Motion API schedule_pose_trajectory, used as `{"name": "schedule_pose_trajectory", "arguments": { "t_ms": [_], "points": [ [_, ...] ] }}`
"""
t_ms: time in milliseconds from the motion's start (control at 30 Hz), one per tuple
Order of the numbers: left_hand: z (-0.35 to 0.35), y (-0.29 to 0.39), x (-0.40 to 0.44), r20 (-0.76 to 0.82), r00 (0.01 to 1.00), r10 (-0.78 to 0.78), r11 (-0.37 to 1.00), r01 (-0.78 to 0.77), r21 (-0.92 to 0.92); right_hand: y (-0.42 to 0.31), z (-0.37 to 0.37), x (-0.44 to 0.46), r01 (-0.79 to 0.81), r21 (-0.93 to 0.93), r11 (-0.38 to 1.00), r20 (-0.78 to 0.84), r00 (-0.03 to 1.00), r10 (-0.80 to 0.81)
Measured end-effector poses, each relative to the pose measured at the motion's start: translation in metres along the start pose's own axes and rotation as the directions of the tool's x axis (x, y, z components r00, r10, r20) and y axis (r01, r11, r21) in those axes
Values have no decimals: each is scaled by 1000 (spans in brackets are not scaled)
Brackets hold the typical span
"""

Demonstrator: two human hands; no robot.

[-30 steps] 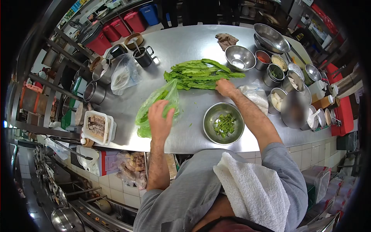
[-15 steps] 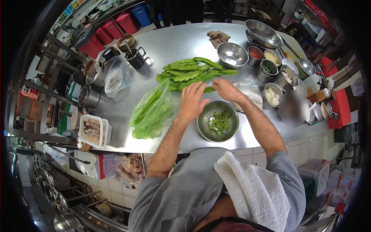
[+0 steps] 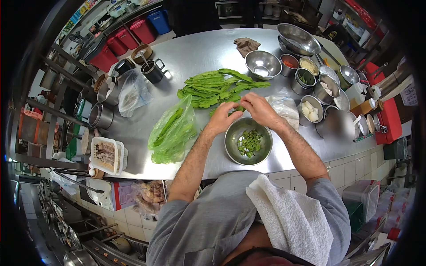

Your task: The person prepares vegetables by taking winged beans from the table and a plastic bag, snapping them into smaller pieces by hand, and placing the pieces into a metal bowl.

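Note:
My left hand (image 3: pixel 224 119) and my right hand (image 3: pixel 261 110) meet just above the far rim of a steel bowl (image 3: pixel 227 148). Fingers of both are closed on the end of a green winged bean (image 3: pixel 238 108), mostly hidden by them. Small green trimmings (image 3: pixel 250 142) lie in the bowl. Beyond my hands, a pile of long, ruffle-edged winged beans (image 3: pixel 206 86) rests on the steel table. To the left, a clear plastic bag (image 3: pixel 179 133) holds more of these green pods.
An empty steel bowl (image 3: pixel 263 64) and a brown cloth (image 3: pixel 246 46) sit farther back. Ingredient pots, one with white pieces (image 3: pixel 311 111), crowd the right side. A white bag (image 3: pixel 284 110) lies beside my right hand. Left are a black mug (image 3: pixel 152 71) and white basket (image 3: pixel 106 153).
My left hand has come down and inward from its spread pose, its fingers now closing at the bean. My right hand has shifted slightly toward me and left, meeting it.

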State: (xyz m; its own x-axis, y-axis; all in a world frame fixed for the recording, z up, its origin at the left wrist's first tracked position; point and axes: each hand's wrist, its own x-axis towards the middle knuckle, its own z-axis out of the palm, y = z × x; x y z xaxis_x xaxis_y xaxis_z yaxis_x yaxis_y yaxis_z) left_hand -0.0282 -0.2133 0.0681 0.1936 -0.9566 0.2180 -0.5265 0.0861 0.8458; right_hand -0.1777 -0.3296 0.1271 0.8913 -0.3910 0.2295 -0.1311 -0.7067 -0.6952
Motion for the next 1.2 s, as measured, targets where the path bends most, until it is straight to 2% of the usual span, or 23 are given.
{"name": "schedule_pose_trajectory", "arguments": {
  "t_ms": [167, 233, 300, 367, 467, 633, 733, 800, 867, 933, 967, 1033, 1067, 1100, 1133, 1167, 1200],
  "points": [
    [-16, 29, -2, -85, 996, -23, 1000, 25, 20, -5, 0, -7, 102, -80, 991, -47, 993, -106],
    [-18, 33, -5, -94, 992, 82, 982, -65, 177, -16, -4, -11, 56, -184, 981, 104, 994, -37],
    [-18, 39, -12, -83, 992, 99, 971, -78, 226, -19, -4, -15, 96, -204, 974, 120, 990, -72],
    [-19, 44, -20, -76, 991, 110, 956, -85, 280, -14, 0, -18, 55, -304, 951, 238, 971, 20],
    [-18, 52, -27, -12, 999, 44, 921, -36, 388, -8, 13, -24, 66, -275, 959, 241, 970, 2],
    [-10, 45, -43, 14, 999, 34, 901, -37, 433, -6, 23, -35, 35, -185, 982, 308, 951, 25],
    [-9, 46, -47, 18, 999, 39, 898, -43, 438, -9, 28, -39, 26, -147, 989, 277, 961, 16],
    [-2, 46, -49, -65, 978, 200, 860, -143, 491, -6, 35, -42, 55, -144, 988, 214, 977, -23],
    [4, 50, -51, -97, 977, 189, 869, -120, 480, -6, 38, -46, 85, -145, 986, 151, 987, -63],
    [9, 52, -54, -129, 976, 176, 879, -97, 468, -8, 39, -51, 88, -67, 994, 20, 996, -87],
    [10, 52, -55, -159, 972, 174, 903, -93, 420, -9, 41, -54, 88, -68, 994, 19, 996, -87],
    [14, 54, -56, -183, 969, 168, 925, -90, 370, -10, 47, -60, -82, 237, 968, -56, 994, 98],
    [15, 56, -55, -211, 958, 192, 938, -116, 328, -9, 50, -62, -86, 238, 968, -58, 993, 102],
    [16, 57, -54, -240, 947, 215, 948, -143, 284, -8, 53, -63, -240, 451, 859, -14, 961, 276],
    [18, 57, -54, -237, 947, 216, 948, -146, 283, -8, 55, -64, -370, 633, 681, 67, 902, 427],
    [20, 56, -54, -267, 945, 190, 967, -133, 217, -10, 56, -66, -370, 633, 680, 65, 901, 430],
    [22, 55, -53, -294, 942, 164, 981, -123, 151, -15, 55, -67, -351, 752, 558, 76, 887, 456]
  ]
}}
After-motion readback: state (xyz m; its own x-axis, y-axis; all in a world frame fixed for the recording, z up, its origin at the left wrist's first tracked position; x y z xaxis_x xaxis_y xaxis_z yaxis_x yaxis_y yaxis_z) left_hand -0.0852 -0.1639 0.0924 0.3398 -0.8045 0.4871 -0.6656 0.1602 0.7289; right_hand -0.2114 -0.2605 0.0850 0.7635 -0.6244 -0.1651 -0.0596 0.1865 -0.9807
